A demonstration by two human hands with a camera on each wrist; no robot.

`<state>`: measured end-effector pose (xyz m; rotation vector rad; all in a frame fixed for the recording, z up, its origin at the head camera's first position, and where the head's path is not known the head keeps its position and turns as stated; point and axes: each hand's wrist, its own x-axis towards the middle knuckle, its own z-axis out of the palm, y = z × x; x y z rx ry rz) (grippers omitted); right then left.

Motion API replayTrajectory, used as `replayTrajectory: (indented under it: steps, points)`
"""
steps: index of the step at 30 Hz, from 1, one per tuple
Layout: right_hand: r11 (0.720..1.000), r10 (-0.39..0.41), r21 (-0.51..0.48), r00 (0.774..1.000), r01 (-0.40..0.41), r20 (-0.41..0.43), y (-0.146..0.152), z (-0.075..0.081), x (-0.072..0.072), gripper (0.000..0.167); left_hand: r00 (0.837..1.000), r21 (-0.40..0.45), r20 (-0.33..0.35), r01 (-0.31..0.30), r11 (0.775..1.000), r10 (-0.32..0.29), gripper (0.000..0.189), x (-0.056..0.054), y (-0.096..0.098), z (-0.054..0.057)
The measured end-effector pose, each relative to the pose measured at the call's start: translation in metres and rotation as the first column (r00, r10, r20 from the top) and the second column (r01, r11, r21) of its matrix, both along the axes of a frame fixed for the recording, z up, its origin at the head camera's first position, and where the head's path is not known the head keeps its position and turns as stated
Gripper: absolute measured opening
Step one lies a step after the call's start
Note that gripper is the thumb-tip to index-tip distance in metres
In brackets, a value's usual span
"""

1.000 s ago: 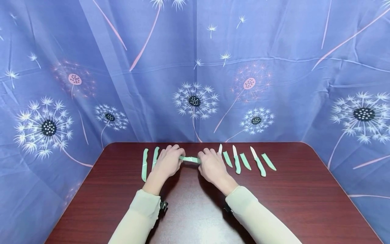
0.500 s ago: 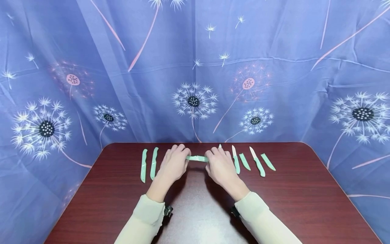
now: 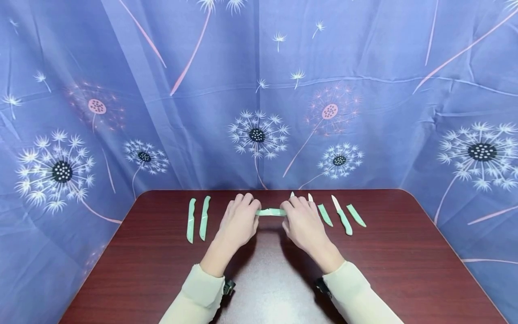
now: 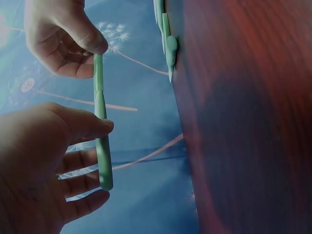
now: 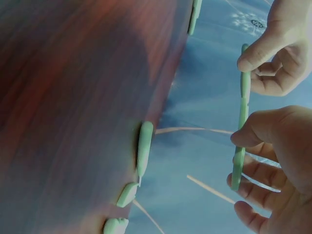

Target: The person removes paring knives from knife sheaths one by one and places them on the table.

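Observation:
Both hands hold one light green knife (image 3: 270, 212) in its sheath, level above the table. My left hand (image 3: 239, 220) pinches the handle (image 4: 104, 165) between thumb and fingers. On the other end, my right hand (image 3: 302, 222) pinches the sheath (image 5: 238, 168). No bare blade shows between the hands. Two sheathed green knives (image 3: 203, 218) lie side by side left of my left hand. Right of my right hand lies an unsheathed knife (image 3: 342, 217) with a white blade, between two loose sheaths (image 3: 357, 215). Blade tips of two more knives show past my right hand, which hides the rest.
The dark red wooden table (image 3: 404, 270) ends at the back against a blue curtain (image 3: 194, 112) with a dandelion print. Similar cloth hangs along both sides. The knives and sheaths lie in a row near the back edge.
Both hands have shifted to the right with the sheathed knife between them. The second knife on the left is now fully uncovered, while my right hand covers more of the right-hand row.

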<state>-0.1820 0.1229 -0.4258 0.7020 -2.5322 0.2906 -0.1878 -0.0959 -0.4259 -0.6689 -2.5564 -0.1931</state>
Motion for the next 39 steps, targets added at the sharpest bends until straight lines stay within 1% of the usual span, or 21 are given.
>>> replayTrajectory:
  steps: [4,9,16,23,29,35,39]
  points:
    - [1.0,0.008,0.005,1.0,-0.008,-0.025,0.005,0.0,0.002,0.024,1.0,-0.005,-0.024,0.007,1.0,-0.007,0.019,0.003,0.005,0.0]
    - [1.0,0.021,-0.021,0.998,-0.022,-0.064,0.008,-0.003,0.005,0.025,0.999,-0.002,-0.036,0.008,1.0,-0.008,0.021,0.007,0.008,-0.001]
    - [0.998,0.044,-0.032,0.995,-0.047,-0.095,0.013,-0.009,0.007,0.027,0.998,-0.033,-0.057,0.002,0.999,-0.004,0.022,0.011,0.013,-0.001]
    - [0.99,0.117,-0.064,0.983,-0.127,-0.144,0.017,-0.011,0.004,0.028,0.996,-0.022,-0.085,0.019,1.0,-0.021,0.023,0.013,0.014,0.0]
    - [0.986,0.144,-0.06,0.978,-0.155,-0.153,0.018,-0.011,0.004,0.026,0.996,-0.025,-0.089,0.024,0.999,-0.026,0.023,0.014,0.015,0.0]
    - [0.985,0.158,-0.041,0.975,-0.167,-0.156,0.019,-0.01,0.003,0.026,0.993,-0.034,-0.116,0.026,0.999,-0.03,0.023,0.014,0.016,0.0]
    - [0.985,0.158,-0.04,0.974,-0.167,-0.16,0.019,-0.011,0.003,0.025,0.992,-0.039,-0.123,0.023,0.999,-0.027,0.023,0.014,0.016,-0.001]
